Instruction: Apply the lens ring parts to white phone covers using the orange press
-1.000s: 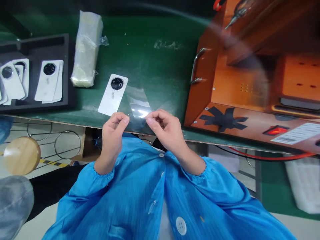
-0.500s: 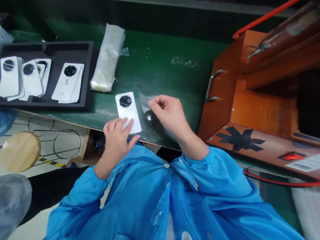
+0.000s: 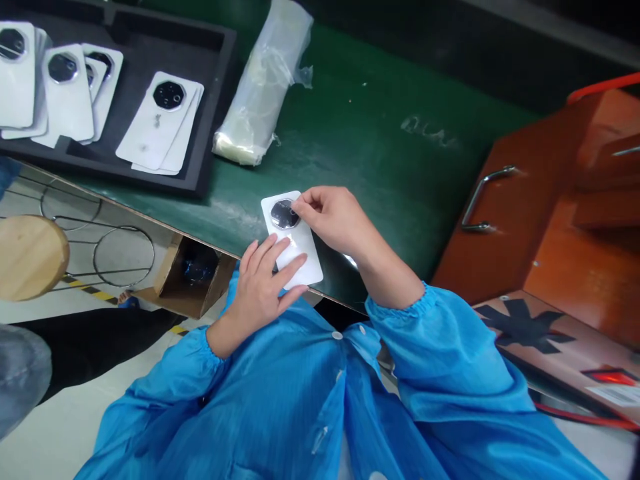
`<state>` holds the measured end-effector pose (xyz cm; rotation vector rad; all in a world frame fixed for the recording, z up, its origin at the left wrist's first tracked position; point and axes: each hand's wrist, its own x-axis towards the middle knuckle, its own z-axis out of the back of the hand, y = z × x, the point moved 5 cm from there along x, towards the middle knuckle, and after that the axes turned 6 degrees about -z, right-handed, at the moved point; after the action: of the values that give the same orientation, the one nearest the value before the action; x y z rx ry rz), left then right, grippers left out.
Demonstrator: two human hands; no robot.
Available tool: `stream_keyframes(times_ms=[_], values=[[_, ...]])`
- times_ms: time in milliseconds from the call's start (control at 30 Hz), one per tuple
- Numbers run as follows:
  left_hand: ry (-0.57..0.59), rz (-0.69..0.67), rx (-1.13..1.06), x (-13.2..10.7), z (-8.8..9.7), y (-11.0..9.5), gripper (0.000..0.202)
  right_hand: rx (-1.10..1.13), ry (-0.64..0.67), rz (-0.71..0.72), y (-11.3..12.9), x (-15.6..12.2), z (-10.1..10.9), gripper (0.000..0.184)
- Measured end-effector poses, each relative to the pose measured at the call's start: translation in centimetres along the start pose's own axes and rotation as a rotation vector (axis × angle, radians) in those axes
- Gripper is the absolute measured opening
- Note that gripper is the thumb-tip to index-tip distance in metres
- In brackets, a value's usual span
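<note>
White panel (image 3: 301, 241): lying on desk (image 3: 370, 153), slightly slanted, dark camera window (image 3: 283, 215) at far end.
Panel edges: near end reaches desk's front edge; overhang or not, can't tell. Upper left corner and right long side in view; lower left side partly covered.
Left hand (image 3: 264, 285): fingers spread, laid over panel's lower left part; grasping nothing.
Right hand (image 3: 341, 217): thumb and forefinger brought together at right edge of camera window; whether anything thin sits between them, can't tell.
Hands: apart from each other, part of the panel showing between them.
Glint (image 3: 351, 261): bright streak just beside right wrist; source unclear.
Room to move: widest past right hand, green surface running up to orange machine (image 3: 525, 160), whitish scrawl on it; narrower strip leftward to tray.
Tray (image 3: 155, 50): black, raised rim, well left of hands, near side close to desk's front edge.
Tray panels (image 3: 153, 127): white, overlapping; one fanned pair at right, more at left.
Wrapped packet (image 3: 265, 83): slanted, beyond the panel, just beside tray's right rim.
Machine side: metal handle (image 3: 479, 190) faces the work area, well apart from right hand.
</note>
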<state>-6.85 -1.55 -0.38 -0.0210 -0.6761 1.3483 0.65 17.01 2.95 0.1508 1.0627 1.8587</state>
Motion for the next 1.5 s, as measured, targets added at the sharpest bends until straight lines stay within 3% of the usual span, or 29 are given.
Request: stream_keyframes(times_ms=[867,1200,1400,1500], values=[[0.005,-0.011,0.028,-0.1,0.0,0.2,0.046,-0.254,-0.022,-0.104,1.3,0.0,-0.2,0.016],[0.023,0.034,-0.009,-0.3,-0.2,0.4,0.047,-0.313,-0.226,0.045,0.6,-0.3,-1.5,0.015],[0.017,0.013,0.005,-0.1,-0.2,0.2,0.045,-0.333,-0.319,0.050,0.6,-1.1,-0.1,0.029],[-0.007,-0.007,-0.032,-0.1,0.5,0.5,0.050,-0.348,-0.318,0.146,0.4,-3.0,0.5,0.027]])
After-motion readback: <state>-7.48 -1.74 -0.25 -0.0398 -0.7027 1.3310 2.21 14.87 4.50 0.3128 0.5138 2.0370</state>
